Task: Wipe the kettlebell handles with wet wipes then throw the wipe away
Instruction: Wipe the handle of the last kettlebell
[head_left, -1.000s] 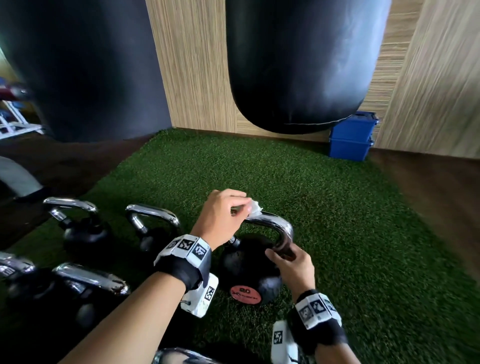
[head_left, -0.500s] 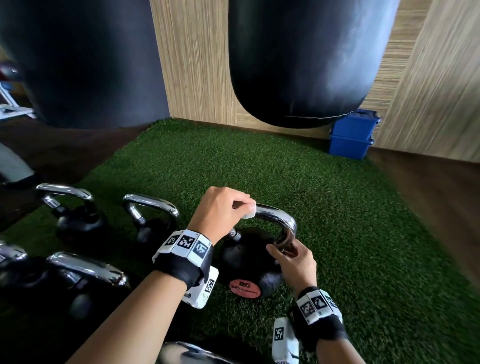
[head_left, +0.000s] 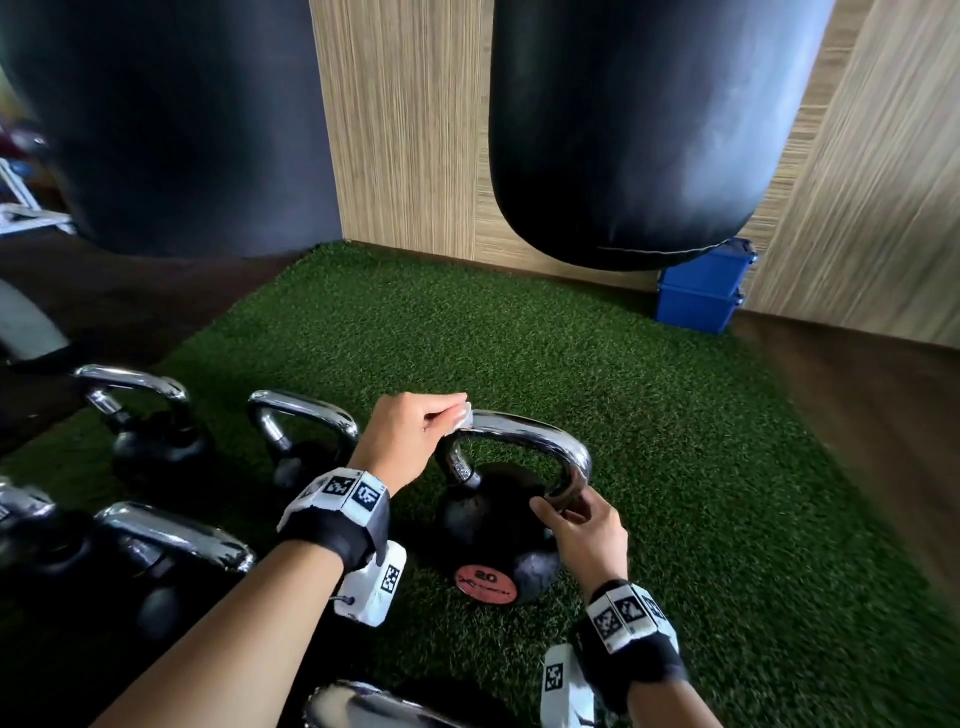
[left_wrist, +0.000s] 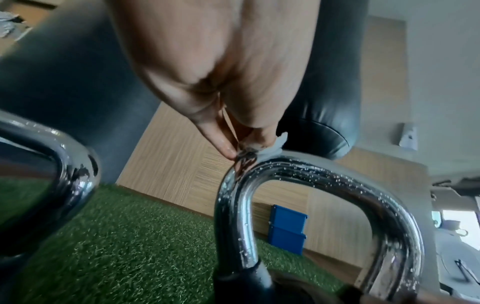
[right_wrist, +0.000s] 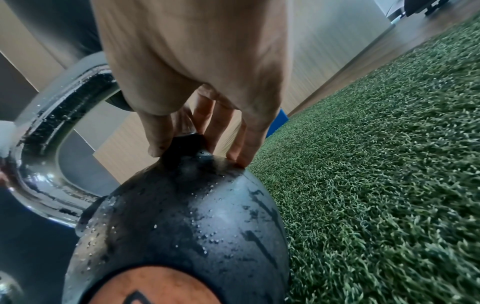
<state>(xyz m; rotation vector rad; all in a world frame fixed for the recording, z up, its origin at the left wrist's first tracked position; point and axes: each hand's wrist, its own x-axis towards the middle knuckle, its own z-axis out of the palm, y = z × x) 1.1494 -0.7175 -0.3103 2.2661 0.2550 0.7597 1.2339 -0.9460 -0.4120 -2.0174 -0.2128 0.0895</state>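
A black kettlebell (head_left: 493, 540) with a red "20" label stands on green turf, its chrome handle (head_left: 524, 434) beaded with droplets. My left hand (head_left: 415, 441) pinches a small white wet wipe (head_left: 464, 418) against the handle's top left corner; the left wrist view shows the wipe (left_wrist: 272, 147) bunched at the fingertips on the handle (left_wrist: 311, 170). My right hand (head_left: 576, 525) grips the handle's right leg where it meets the ball. In the right wrist view its fingers (right_wrist: 221, 125) curl round that base above the wet kettlebell (right_wrist: 182, 216).
Several more chrome-handled kettlebells (head_left: 306, 415) stand in rows to the left and front. Two black punching bags (head_left: 649, 130) hang overhead. A blue bin (head_left: 701, 291) sits by the wooden wall at the turf's far right corner. Open turf (head_left: 675, 441) lies ahead and right.
My left hand has slid the wipe leftward along the top of the handle to its left corner. The right hand keeps its hold on the right leg.
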